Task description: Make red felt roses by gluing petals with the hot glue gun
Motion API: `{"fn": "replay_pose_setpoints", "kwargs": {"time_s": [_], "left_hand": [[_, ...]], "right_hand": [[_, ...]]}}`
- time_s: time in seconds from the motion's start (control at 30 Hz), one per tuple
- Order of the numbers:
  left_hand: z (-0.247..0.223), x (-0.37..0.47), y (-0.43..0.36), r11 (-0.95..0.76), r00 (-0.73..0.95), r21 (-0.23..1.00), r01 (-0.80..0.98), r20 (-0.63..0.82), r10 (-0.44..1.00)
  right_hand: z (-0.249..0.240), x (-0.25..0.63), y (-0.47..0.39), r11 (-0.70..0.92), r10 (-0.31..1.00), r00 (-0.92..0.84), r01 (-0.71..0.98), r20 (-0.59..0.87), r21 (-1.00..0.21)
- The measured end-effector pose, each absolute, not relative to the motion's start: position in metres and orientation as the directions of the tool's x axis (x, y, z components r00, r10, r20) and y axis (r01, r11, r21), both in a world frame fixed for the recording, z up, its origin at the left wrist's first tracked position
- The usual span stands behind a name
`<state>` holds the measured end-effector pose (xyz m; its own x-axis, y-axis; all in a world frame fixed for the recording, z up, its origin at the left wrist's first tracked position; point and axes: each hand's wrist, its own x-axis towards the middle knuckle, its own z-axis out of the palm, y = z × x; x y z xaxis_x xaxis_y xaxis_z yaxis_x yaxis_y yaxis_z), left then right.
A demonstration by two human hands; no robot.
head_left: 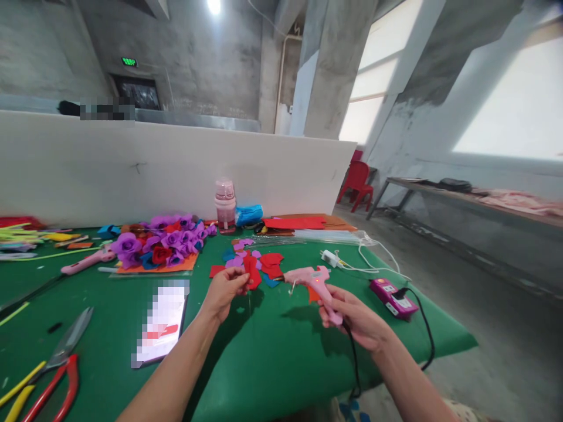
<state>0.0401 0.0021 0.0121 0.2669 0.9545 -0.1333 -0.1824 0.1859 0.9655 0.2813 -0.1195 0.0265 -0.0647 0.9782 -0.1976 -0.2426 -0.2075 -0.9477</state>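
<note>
Between the fingertips of my left hand is a red petal piece, pinched and raised just over the green table. My right hand is closed round the handle of a pink glue gun, whose small red light is lit. The gun's nozzle points left, toward the petal piece, with a short gap between them. Behind and below the nozzle lie loose cut pieces: red ones, purple ones and a blue one. A black cord runs down from the gun's handle.
Purple and red handmade flowers are heaped at the back left, near a second pink glue gun. A phone, scissors, a pink bottle, a white charger plug and a purple power socket stand around.
</note>
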Motion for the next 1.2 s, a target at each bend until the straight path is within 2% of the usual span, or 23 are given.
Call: {"fn": "replay_pose_setpoints", "kwargs": {"time_s": [0.07,0.13,0.33,0.57,0.93,1.07,1.2], "left_hand": [[0.012,0.040,0.002,0.192,0.275,0.964,-0.186,-0.137,0.952],[0.012,0.040,0.002,0.191,0.268,0.963,-0.191,-0.136,0.954],[0.012,0.041,0.002,0.174,0.217,0.958,-0.228,-0.124,0.968],[0.011,0.043,0.000,0.134,0.204,0.958,-0.252,-0.083,0.975],[0.015,0.043,-0.003,0.153,0.191,0.932,-0.328,-0.093,0.977],[0.017,0.044,-0.004,0.199,0.211,0.916,-0.348,-0.130,0.969],[0.016,0.042,-0.003,0.240,0.224,0.904,-0.355,-0.167,0.960]], "right_hand": [[0.023,0.271,-0.119,-0.235,0.972,-0.091,-0.372,-0.216,-0.898],[0.023,0.261,-0.117,-0.213,0.976,-0.048,-0.416,-0.212,-0.884],[0.042,0.241,-0.109,-0.123,0.989,0.061,-0.196,-0.137,-0.973],[0.040,0.222,-0.101,-0.016,0.988,0.155,0.029,-0.012,-0.999],[0.035,0.207,-0.104,0.086,0.981,0.163,0.140,0.108,-0.986],[0.033,0.206,-0.103,0.095,0.977,0.180,0.102,0.112,-0.990],[0.026,0.213,-0.099,0.022,0.978,0.208,-0.026,0.016,-0.999]]}}
